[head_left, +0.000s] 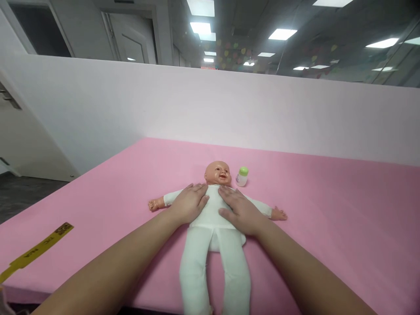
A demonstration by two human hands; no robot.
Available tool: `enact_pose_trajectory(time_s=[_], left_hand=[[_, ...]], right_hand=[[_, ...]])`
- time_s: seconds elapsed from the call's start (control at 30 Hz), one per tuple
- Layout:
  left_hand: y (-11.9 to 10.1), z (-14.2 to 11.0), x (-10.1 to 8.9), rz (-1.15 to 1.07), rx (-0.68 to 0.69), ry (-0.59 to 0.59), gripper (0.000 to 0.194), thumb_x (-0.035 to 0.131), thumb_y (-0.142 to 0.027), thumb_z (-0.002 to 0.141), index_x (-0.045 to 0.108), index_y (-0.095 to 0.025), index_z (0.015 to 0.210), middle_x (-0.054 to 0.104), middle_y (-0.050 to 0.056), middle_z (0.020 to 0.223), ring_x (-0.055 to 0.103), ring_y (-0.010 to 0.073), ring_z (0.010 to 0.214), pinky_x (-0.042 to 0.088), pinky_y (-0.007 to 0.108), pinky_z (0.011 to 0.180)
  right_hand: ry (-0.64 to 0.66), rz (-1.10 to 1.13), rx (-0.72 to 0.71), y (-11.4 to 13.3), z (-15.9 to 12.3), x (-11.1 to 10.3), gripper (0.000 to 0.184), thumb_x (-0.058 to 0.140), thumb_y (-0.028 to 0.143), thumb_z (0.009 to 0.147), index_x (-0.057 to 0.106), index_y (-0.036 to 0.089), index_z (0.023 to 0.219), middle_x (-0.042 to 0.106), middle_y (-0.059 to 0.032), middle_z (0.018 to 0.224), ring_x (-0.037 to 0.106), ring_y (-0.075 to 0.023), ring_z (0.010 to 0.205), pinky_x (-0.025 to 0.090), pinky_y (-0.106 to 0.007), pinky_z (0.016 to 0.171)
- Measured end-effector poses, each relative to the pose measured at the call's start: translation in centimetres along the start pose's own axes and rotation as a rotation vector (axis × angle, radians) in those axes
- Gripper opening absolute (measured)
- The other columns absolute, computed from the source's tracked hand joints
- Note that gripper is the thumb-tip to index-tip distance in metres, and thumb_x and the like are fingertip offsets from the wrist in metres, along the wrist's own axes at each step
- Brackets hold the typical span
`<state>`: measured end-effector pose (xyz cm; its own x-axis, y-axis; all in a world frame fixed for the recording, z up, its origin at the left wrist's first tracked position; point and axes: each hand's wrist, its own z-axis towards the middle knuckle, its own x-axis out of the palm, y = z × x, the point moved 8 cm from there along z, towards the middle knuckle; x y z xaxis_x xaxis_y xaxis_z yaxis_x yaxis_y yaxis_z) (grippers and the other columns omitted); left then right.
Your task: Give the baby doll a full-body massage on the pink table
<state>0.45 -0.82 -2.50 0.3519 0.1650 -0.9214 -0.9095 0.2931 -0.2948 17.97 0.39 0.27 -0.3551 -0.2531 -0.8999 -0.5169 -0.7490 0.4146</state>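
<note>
A baby doll (214, 214) with a white cloth body lies on its back on a pink-covered table (108, 192), arms spread out and head away from me. My left hand (191, 202) rests flat on the doll's chest at its left side in the picture, fingers stretched toward the shoulder. On the other side of the chest lies my right hand (241, 210), with its fingers also extended. Both palms face down and neither hand grips anything. Close beside the doll's head stands a small bottle (242, 176) with a green cap.
A yellow printed strip (39, 249) lies near the left edge of the table. Behind the table runs a low white wall (210, 109), with glass and ceiling lights above. A door (29, 135) is at the far left.
</note>
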Motion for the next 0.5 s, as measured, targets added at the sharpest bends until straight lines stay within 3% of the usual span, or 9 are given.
enact_pose_trajectory(time_s=[0.27,0.4,0.5], left_hand=[[0.0,0.2,0.0,-0.02,0.009,-0.016,0.062,0.026,-0.051,0.108,0.047,-0.019,0.157,0.049,0.01,0.159,0.043,0.0269,0.15,0.027,0.051,0.129],[0.3,0.1,-0.3,-0.047,-0.008,-0.023,0.062,0.028,-0.051,0.108,0.049,-0.018,0.156,0.048,0.01,0.159,0.043,0.0266,0.151,0.026,0.05,0.13],[0.4,-0.3,-1.3,-0.081,-0.005,-0.04,0.061,0.03,-0.05,0.108,0.05,-0.017,0.155,0.048,0.01,0.159,0.042,0.0249,0.152,0.026,0.048,0.131]], right_hand=[[-0.098,0.022,0.169,-2.3,-0.7,-1.3,0.066,0.044,0.06,0.105,0.046,0.022,0.159,0.046,-0.0085,0.162,0.039,-0.0293,0.152,0.031,-0.048,0.124],[-0.093,0.091,0.284,-3.6,-1.5,-2.1,0.053,0.043,0.061,0.105,0.061,0.029,0.144,0.066,-0.0064,0.142,0.062,-0.0318,0.129,0.049,-0.045,0.101],[-0.083,0.12,0.309,-3.8,-1.8,-2.3,0.05,0.044,0.062,0.105,0.065,0.031,0.137,0.073,-0.0052,0.129,0.068,-0.0305,0.114,0.051,-0.041,0.09]])
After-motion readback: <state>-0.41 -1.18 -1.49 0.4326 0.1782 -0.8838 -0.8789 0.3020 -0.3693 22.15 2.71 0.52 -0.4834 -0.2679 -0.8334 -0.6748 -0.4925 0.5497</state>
